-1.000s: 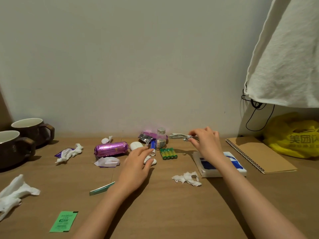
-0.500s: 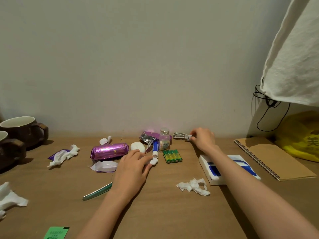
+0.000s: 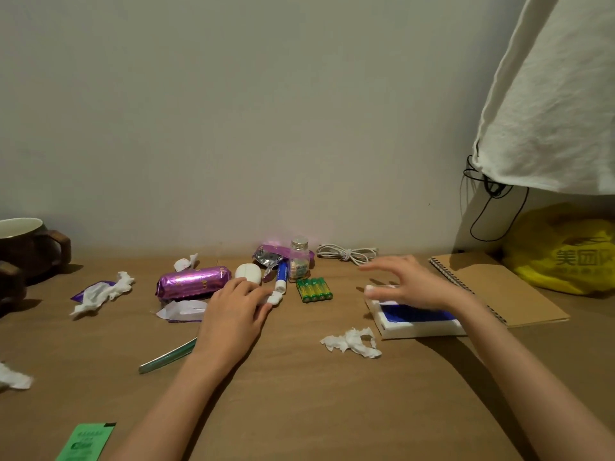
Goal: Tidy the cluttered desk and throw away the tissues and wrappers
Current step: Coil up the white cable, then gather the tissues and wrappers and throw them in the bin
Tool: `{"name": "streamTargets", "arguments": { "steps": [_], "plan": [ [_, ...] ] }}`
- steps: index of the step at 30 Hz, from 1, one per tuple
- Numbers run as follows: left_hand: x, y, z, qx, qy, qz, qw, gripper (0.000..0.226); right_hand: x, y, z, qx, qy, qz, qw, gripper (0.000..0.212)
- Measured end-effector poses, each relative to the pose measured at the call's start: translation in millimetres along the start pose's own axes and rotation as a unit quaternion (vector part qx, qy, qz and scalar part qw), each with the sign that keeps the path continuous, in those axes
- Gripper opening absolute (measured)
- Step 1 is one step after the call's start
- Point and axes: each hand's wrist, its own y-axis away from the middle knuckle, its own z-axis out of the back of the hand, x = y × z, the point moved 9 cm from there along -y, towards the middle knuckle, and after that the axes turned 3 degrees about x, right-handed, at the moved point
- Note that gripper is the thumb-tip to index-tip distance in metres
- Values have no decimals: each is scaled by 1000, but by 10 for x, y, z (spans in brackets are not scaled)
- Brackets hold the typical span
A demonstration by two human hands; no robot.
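Crumpled tissues lie on the wooden desk (image 3: 299,410): one (image 3: 352,341) in front of the white-and-blue box (image 3: 416,322), one (image 3: 103,292) on a purple wrapper at the left, a small one (image 3: 185,262) near the wall, another (image 3: 13,377) at the left edge. A shiny purple packet (image 3: 193,282), a white wrapper (image 3: 183,310), a silver foil wrapper (image 3: 268,257) and a green sachet (image 3: 87,442) also lie there. My left hand (image 3: 233,317) rests flat by a blue-and-white pen (image 3: 281,281), fingers straight. My right hand (image 3: 409,284) hovers open over the box, blurred, holding nothing.
A coiled white cable (image 3: 347,254) lies by the wall. A small bottle (image 3: 298,259), green batteries (image 3: 314,289), a white oval object (image 3: 248,272) and a teal strip (image 3: 168,356) sit mid-desk. Brown mugs (image 3: 30,244) stand left; a notebook (image 3: 499,287) and yellow bag (image 3: 562,251) right.
My right hand has let go of the white cable by the wall and drawn back over the box. My left hand has stayed by the pen.
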Motion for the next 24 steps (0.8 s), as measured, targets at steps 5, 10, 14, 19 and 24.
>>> {"name": "streamTargets", "arguments": {
  "steps": [5,10,14,19,24],
  "plan": [
    [-22,8,-8,12,-15,-1,1000,28,-507,496,-215,79,26,-98,992,85],
    [-35,17,-7,16,-6,0,1000,29,-410,455,-262,19,-27,-49,998,69],
    [-18,27,-8,19,1,7,1000,29,-238,189,-299,-15,-29,-19,999,62],
    [-14,21,0,11,4,3,1000,26,-111,-137,-308,-40,-28,10,999,59],
    [-12,16,-10,10,8,2,1000,25,-130,-358,-302,-51,-19,18,998,58]
  ]
}}
